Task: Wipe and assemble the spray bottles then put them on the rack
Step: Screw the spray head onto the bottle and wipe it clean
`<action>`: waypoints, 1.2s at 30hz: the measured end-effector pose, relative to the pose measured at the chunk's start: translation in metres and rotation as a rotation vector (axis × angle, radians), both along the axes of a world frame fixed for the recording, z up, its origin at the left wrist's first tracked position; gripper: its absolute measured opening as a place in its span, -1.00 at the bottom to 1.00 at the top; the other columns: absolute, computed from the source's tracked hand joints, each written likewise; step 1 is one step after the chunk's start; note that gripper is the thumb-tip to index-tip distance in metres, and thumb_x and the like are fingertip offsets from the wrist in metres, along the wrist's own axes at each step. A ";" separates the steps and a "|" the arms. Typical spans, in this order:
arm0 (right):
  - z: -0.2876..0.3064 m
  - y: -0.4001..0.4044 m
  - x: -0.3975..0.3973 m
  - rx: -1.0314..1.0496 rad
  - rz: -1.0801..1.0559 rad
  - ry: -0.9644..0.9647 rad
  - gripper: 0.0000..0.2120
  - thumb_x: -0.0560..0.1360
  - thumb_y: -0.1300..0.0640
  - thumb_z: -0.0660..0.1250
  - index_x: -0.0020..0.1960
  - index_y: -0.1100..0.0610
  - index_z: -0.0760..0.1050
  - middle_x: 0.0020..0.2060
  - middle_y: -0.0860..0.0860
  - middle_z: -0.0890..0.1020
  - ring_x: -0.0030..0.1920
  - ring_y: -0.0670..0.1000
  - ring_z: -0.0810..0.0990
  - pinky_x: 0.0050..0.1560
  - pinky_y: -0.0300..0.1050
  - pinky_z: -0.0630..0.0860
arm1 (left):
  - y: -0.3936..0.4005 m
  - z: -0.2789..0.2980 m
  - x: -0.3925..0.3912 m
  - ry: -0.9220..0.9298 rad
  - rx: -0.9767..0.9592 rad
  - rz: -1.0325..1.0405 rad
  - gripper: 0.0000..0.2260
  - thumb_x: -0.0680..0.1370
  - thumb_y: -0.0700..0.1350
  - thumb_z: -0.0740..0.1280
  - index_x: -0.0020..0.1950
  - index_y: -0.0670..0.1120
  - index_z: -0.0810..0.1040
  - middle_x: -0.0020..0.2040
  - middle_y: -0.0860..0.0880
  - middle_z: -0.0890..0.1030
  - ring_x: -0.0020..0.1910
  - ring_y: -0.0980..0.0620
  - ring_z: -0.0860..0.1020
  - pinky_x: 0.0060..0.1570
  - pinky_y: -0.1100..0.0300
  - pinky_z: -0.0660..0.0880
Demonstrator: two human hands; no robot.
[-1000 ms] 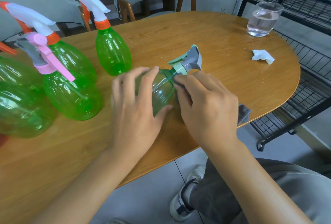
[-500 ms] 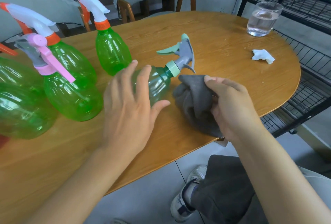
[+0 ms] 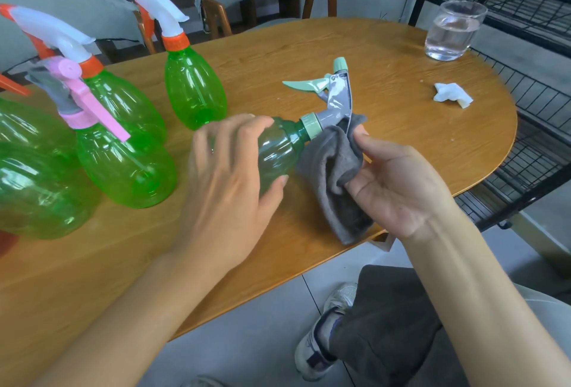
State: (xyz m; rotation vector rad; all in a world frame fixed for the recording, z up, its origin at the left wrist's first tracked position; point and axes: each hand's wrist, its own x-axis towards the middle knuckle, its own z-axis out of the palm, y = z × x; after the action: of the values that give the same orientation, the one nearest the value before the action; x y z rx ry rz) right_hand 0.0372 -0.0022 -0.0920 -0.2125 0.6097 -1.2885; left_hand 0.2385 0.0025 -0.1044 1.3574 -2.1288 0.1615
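near the front edge of the oval wooden table [image 3: 386,56], the left hand [image 3: 228,188] grips the tilted green plastic spray bottle [image 3: 278,148]; the right hand [image 3: 398,188] pinches a grey cloth [image 3: 330,170] against its grey-and-mint trigger head [image 3: 335,99].

On the tabletop [image 3: 386,56], standing bottles [image 3: 123,158] are at the left, the glass [image 3: 451,31] far right, the rack [image 3: 531,127] beside it.

Water glass [image 3: 452,32] and crumpled tissue [image 3: 451,95] on wooden table [image 3: 309,40]
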 end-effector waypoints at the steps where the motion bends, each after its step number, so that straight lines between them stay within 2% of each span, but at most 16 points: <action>1: -0.002 -0.001 0.001 -0.012 -0.009 -0.006 -0.53 0.44 0.28 0.34 0.35 0.20 0.48 0.08 0.16 0.67 0.17 0.12 0.64 0.30 0.03 0.55 | -0.001 0.003 0.001 0.005 0.021 0.007 -0.35 0.48 -0.02 0.50 0.50 -0.13 0.34 0.35 -0.15 0.42 0.27 -0.23 0.37 0.30 -0.11 0.37; 4: -0.002 -0.001 -0.002 -0.071 0.016 -0.012 -0.63 0.46 0.34 0.30 0.25 0.17 0.47 0.05 0.13 0.64 0.08 0.08 0.64 0.29 -0.01 0.55 | -0.008 0.015 0.005 -0.033 0.102 0.034 -0.23 0.40 0.09 0.52 0.54 -0.06 0.34 0.31 -0.08 0.34 0.24 -0.14 0.34 0.18 0.00 0.44; 6: 0.002 0.000 -0.004 -0.124 0.077 0.025 -0.75 0.48 0.35 0.24 0.12 0.18 0.51 -0.03 0.11 0.63 0.00 0.06 0.62 0.26 -0.04 0.52 | -0.014 0.022 0.007 -0.066 0.154 0.014 -0.25 0.34 0.16 0.56 0.48 0.03 0.41 0.27 -0.01 0.29 0.22 -0.08 0.32 0.05 0.08 0.42; 9: 0.006 0.003 -0.004 -0.126 0.101 0.046 -0.79 0.51 0.34 0.14 -0.05 0.17 0.53 -0.15 0.08 0.62 -0.07 0.05 0.59 0.18 -0.08 0.52 | -0.019 0.032 0.010 -0.051 0.248 -0.053 -0.29 0.27 0.22 0.58 0.34 0.12 0.41 0.23 0.07 0.31 0.25 0.01 0.33 0.09 0.09 0.40; 11: 0.005 0.003 -0.002 -0.133 0.091 0.031 -0.76 0.54 0.32 0.12 0.03 0.17 0.53 -0.08 0.09 0.62 -0.02 0.06 0.59 0.22 -0.06 0.50 | -0.021 0.036 0.009 -0.048 0.309 -0.074 -0.29 0.27 0.26 0.57 0.32 0.16 0.35 0.25 0.12 0.40 0.26 0.03 0.40 0.14 -0.01 0.46; 13: 0.003 0.003 -0.001 -0.138 0.076 0.036 -0.71 0.56 0.28 0.15 0.21 0.19 0.54 0.07 0.12 0.64 0.12 0.11 0.59 0.39 0.00 0.43 | -0.020 0.039 0.008 -0.092 0.350 -0.060 -0.27 0.28 0.36 0.52 0.32 0.19 0.30 0.29 0.16 0.47 0.22 0.02 0.48 0.12 -0.03 0.48; 15: 0.002 0.003 0.001 -0.138 0.062 0.068 -0.57 0.59 0.23 0.17 0.43 0.24 0.47 0.26 0.16 0.59 0.27 0.14 0.53 0.51 0.10 0.34 | -0.018 0.040 0.007 -0.164 0.347 -0.051 -0.29 0.33 0.46 0.40 0.35 0.20 0.26 0.32 0.15 0.48 0.22 0.01 0.50 0.09 -0.01 0.47; 16: 0.002 0.003 0.001 -0.133 0.050 0.087 -0.55 0.61 0.22 0.17 0.49 0.24 0.43 0.31 0.16 0.57 0.30 0.14 0.51 0.53 0.13 0.31 | -0.017 0.041 0.007 -0.188 0.331 -0.059 -0.32 0.39 0.49 0.32 0.36 0.19 0.24 0.32 0.14 0.48 0.22 0.00 0.51 0.08 -0.02 0.47; 18: 0.002 0.002 0.000 -0.126 0.030 0.093 -0.55 0.63 0.25 0.14 0.51 0.24 0.40 0.39 0.16 0.54 0.35 0.15 0.48 0.54 0.13 0.28 | -0.015 0.041 0.009 -0.194 0.304 -0.093 -0.45 0.52 0.42 0.18 0.39 0.16 0.23 0.30 0.11 0.48 0.21 -0.02 0.51 0.07 -0.04 0.47; 21: 0.001 -0.001 -0.003 -0.135 0.018 0.044 -0.53 0.57 0.36 0.15 0.46 0.20 0.39 0.47 0.19 0.46 0.38 0.17 0.47 0.51 0.12 0.32 | -0.012 0.042 0.011 -0.172 0.333 -0.120 -0.54 0.57 0.24 0.20 0.40 0.11 0.22 0.26 0.07 0.47 0.15 -0.02 0.49 0.05 0.00 0.44; 23: -0.001 -0.003 -0.005 -0.139 0.024 0.028 -0.45 0.49 0.40 0.18 0.46 0.14 0.35 0.40 0.20 0.51 0.32 0.17 0.50 0.45 0.09 0.39 | -0.011 0.044 0.012 -0.123 0.368 -0.129 -0.56 0.56 0.21 0.24 0.38 0.13 0.22 0.24 0.09 0.46 0.07 0.03 0.47 0.01 0.03 0.41; 26: -0.002 -0.004 -0.005 -0.125 0.028 0.100 -0.33 0.46 0.39 0.15 0.58 0.28 0.25 0.33 0.21 0.52 0.30 0.16 0.50 0.51 0.09 0.32 | -0.011 0.044 0.015 -0.057 0.421 -0.151 -0.56 0.56 0.19 0.31 0.36 0.15 0.24 0.23 0.16 0.42 -0.06 0.21 0.43 -0.08 0.25 0.29; 28: -0.006 -0.005 -0.006 -0.112 0.028 0.112 -0.37 0.43 0.37 0.16 0.52 0.30 0.33 0.28 0.22 0.50 0.30 0.16 0.50 0.54 0.08 0.30 | -0.012 0.043 0.015 -0.041 0.440 -0.152 -0.53 0.56 0.17 0.34 0.40 0.16 0.25 0.32 0.17 0.40 0.04 0.31 0.41 0.03 0.29 0.25; 31: -0.011 -0.008 -0.006 -0.125 0.028 0.080 -0.47 0.34 0.36 0.26 0.31 0.20 0.33 0.21 0.23 0.42 0.25 0.19 0.44 0.54 0.10 0.27 | -0.011 0.042 0.013 -0.064 0.411 -0.136 -0.40 0.55 0.18 0.36 0.52 0.13 0.22 0.47 0.16 0.32 0.41 0.20 0.28 0.26 0.28 0.16; 34: -0.015 -0.007 -0.007 -0.128 0.005 0.117 -0.58 0.38 0.37 0.24 0.22 0.19 0.29 0.14 0.21 0.37 0.18 0.18 0.39 0.55 0.08 0.23 | -0.013 0.044 0.009 -0.063 0.409 -0.115 -0.31 0.49 0.22 0.36 0.57 0.13 0.22 0.43 0.18 0.28 0.43 0.21 0.24 0.26 0.22 0.23; 36: -0.016 -0.006 -0.007 -0.094 -0.015 0.157 -0.77 0.44 0.37 0.18 0.09 0.22 0.37 0.00 0.20 0.40 0.06 0.19 0.44 0.42 0.03 0.32 | -0.017 0.045 0.010 -0.044 0.407 -0.100 -0.30 0.47 0.23 0.38 0.57 0.11 0.27 0.37 0.17 0.30 0.38 0.22 0.26 0.26 0.21 0.27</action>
State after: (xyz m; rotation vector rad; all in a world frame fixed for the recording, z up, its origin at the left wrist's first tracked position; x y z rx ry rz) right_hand 0.0298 -0.0080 -0.1077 -0.3906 0.6856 -1.3245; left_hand 0.2483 -0.0141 -0.0598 1.4720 -2.3465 -0.3005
